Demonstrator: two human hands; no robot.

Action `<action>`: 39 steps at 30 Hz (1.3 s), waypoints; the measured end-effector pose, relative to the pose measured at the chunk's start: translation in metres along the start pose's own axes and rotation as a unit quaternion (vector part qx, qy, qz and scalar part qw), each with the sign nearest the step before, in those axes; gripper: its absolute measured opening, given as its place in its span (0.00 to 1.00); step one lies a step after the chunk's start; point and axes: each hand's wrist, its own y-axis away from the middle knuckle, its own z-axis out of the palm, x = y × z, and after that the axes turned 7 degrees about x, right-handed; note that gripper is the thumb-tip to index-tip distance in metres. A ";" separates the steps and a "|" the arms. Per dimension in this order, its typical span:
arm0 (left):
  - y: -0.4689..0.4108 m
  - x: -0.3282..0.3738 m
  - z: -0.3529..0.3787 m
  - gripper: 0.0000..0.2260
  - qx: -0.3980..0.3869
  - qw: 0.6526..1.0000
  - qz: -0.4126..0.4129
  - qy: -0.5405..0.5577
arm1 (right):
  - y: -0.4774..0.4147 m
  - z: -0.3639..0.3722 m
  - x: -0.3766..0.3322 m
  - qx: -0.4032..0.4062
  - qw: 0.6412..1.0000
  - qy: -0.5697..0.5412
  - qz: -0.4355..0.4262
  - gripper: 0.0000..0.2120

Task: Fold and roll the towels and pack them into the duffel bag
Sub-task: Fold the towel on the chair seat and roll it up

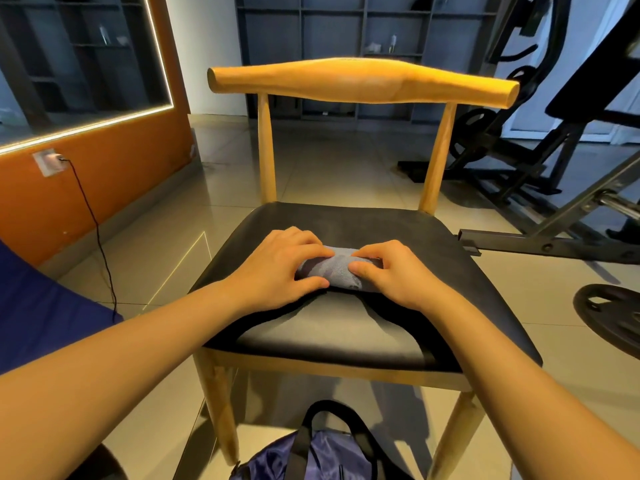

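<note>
Open seat (346, 220) lies all round the towel (337, 270). At 12 o'clock the backrest (363, 81) bars the way high up, with a gap beneath it between two posts (266, 147). At 6 o'clock the bag (332, 459) sits on the floor below the seat edge. At 3 o'clock a bench frame (554, 249) and a plate (616, 323) stand beside the chair.

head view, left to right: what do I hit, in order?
wall socket → left hand → towel → right hand → weight plate
</note>
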 end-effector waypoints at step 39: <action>-0.051 -0.018 -0.013 0.14 -0.205 0.917 -0.303 0.160 | -0.025 0.004 0.021 0.004 0.998 -0.044 0.036 0.10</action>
